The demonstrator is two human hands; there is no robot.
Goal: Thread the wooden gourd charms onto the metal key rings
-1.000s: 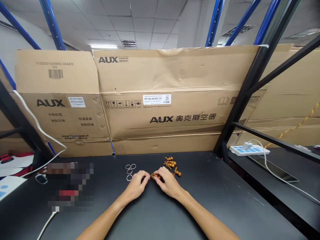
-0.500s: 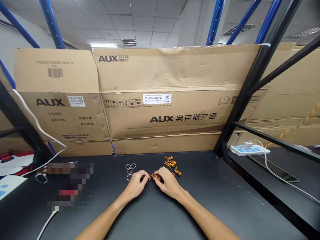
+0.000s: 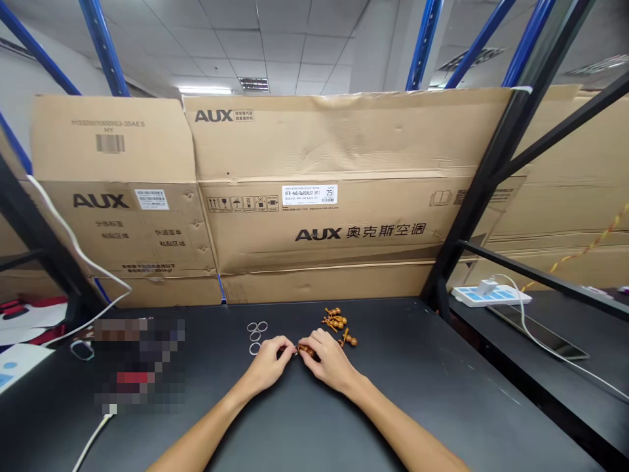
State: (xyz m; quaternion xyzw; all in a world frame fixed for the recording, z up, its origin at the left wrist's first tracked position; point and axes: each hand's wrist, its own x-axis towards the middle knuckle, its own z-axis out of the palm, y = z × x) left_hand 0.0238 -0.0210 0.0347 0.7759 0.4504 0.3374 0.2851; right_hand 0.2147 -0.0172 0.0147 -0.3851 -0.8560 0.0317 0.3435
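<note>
"Four thin metal rings [image 3: 255, 334] lie just left of your hands. On what?"

"A black table [image 3: 432, 367]. Brown gourd-shaped pieces [image 3: 335, 321] cluster upper right of your hands, seemingly kept apart from the rings by kind."

"And your fingers?"

"Your right hand [image 3: 330, 360] curls closed around one brown piece [image 3: 306, 351]. Your left hand [image 3: 268, 364] pinches in at its end; I cannot tell what those fingertips hold. AUX cardboard cartons [image 3: 314, 144] stand behind, against blue racking [image 3: 101, 46]."

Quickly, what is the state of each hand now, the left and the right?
Left hand: closed in a pinch; what it holds is too small to tell.
Right hand: closed, holding a brown gourd-shaped piece.
</note>
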